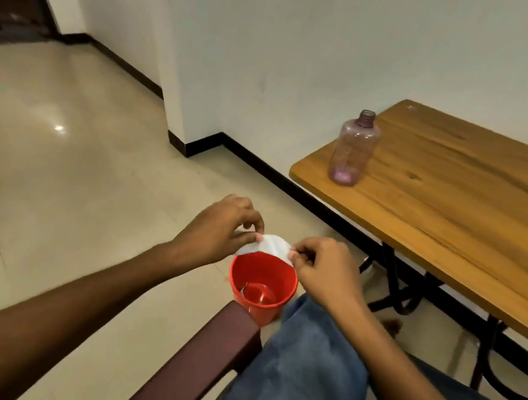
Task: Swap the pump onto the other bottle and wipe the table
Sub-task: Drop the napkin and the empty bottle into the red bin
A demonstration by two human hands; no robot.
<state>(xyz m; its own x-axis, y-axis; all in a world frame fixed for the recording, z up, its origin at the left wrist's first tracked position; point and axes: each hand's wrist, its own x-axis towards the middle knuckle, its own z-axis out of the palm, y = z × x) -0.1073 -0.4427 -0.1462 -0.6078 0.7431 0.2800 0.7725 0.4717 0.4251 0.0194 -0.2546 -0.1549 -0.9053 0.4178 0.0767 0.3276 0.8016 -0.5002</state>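
Observation:
A white tissue (267, 247) is stretched between my two hands, just above the mouth of a red bin (262, 290) on the floor. My left hand (219, 231) pinches its left edge and my right hand (321, 265) pinches its right edge. A clear pink bottle (354, 149) with no pump or cap stands upright near the left corner of the wooden table (454, 195). No pump and no second bottle are in view.
I sit in a dark red chair (206, 351), with my jeans-clad leg (302, 368) beside the bin. The table has black metal legs (395, 280) on the right. Shiny tiled floor (81, 146) spreads to the left, white walls stand behind.

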